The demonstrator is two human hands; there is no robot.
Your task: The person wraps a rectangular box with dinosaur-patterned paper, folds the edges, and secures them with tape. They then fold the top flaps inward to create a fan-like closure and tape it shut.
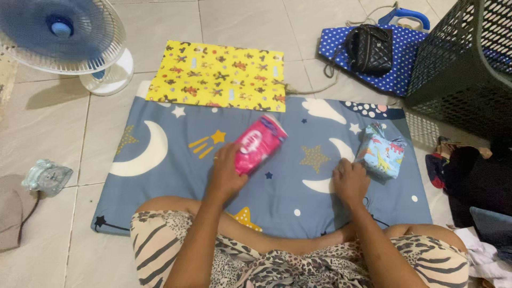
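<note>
I sit cross-legged on a grey-blue mat (160,186) printed with moons and stars. My left hand (226,173) grips the near end of a pink soft packet (260,143) and holds it tilted just above the mat. My right hand (349,180) rests closed on the mat, its knuckles touching a small folded cloth with a dinosaur print (383,152). A yellow patterned cloth (218,76) lies flat at the mat's far edge.
A white standing fan (64,40) is at the far left. A black quilted bag (369,49) sits on a blue dotted cloth, a dark laundry basket (461,69) at right, dark clothes (469,181) beside it. A clear object (47,177) lies on the tiles at left.
</note>
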